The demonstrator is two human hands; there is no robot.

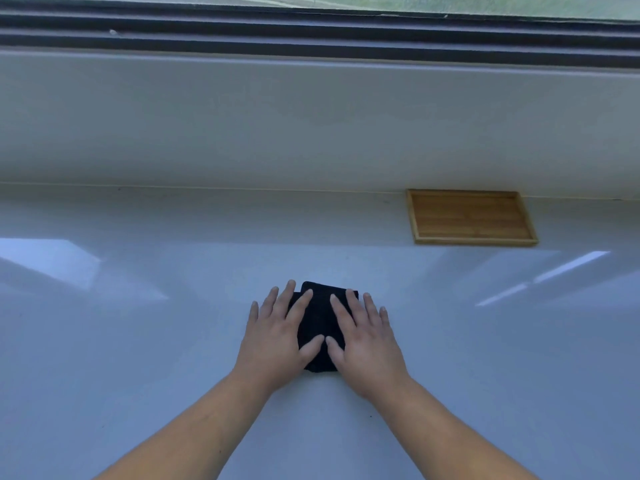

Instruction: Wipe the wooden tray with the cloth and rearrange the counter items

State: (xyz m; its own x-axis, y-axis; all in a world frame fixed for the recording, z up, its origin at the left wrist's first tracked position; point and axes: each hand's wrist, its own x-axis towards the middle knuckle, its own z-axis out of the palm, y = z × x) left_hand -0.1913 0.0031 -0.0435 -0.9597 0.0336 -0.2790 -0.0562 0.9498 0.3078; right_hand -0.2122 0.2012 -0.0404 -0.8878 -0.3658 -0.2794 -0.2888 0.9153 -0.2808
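Both hands are lying flat on the black cloth (318, 327), which is sitting on the pale counter (138, 341) well in front of the wooden tray (471, 216) and off to its left. The left hand (277, 341) is covering the cloth's left side with fingers spread wide; the right hand (367, 341) is doing the same on the right, thumbs nearly meeting over the middle. Neither hand is pinching or gripping anything — they are pressing down, palms open. My guess is that they are flattening or squaring up the folded cloth so it makes a firm pad for wiping (it looks folded at least once, though the dark fabric is hiding its creases and I cannot be sure).

The tray is lying empty, its far long edge tucked against the low wall (311, 133) under the window (485, 5), raised rim showing all round. Being pushed back like that, it is open to approach only from the near side and the two ends. Between tray and cloth the counter is showing nothing but glare — an unobstructed lane for sliding or carrying the cloth across. Left of the tray the surface is likewise bare, so there is plenty of room to draw the tray forward if wiping its back rim proves awkward. No other counter items are in view.
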